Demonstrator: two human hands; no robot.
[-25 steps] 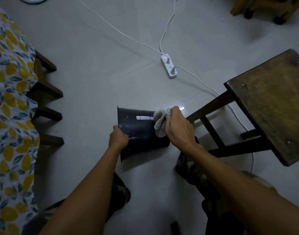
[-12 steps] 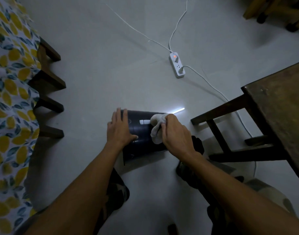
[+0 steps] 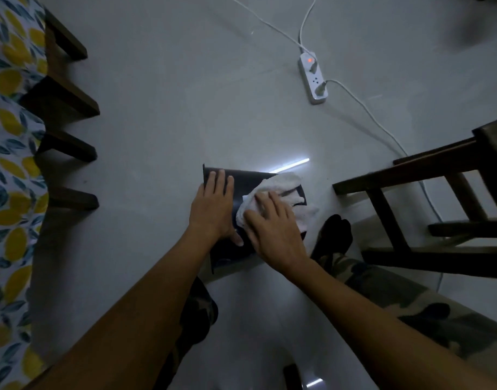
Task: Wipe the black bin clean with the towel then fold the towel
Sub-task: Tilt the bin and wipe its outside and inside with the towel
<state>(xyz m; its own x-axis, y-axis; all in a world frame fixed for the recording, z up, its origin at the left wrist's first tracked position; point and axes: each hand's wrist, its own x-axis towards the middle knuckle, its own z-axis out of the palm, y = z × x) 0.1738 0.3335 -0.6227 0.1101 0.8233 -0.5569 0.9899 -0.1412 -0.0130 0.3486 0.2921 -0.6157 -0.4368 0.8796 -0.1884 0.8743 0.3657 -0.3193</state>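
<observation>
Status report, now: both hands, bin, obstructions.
Left hand flat on black bin, steadying. Right hand pressing towel on bin. Wooden stool close right, not blocking.

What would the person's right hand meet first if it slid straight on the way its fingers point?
Probably only more of the white terry towel under the right hand, then the black plastic bin's far edge and bare grey floor; depth is uncertain.

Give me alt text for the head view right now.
A black bin lies on its side on the floor; the left hand presses flat on it while the right hand presses a white towel against it. A power strip lies beyond, a wooden stool at right.
</observation>
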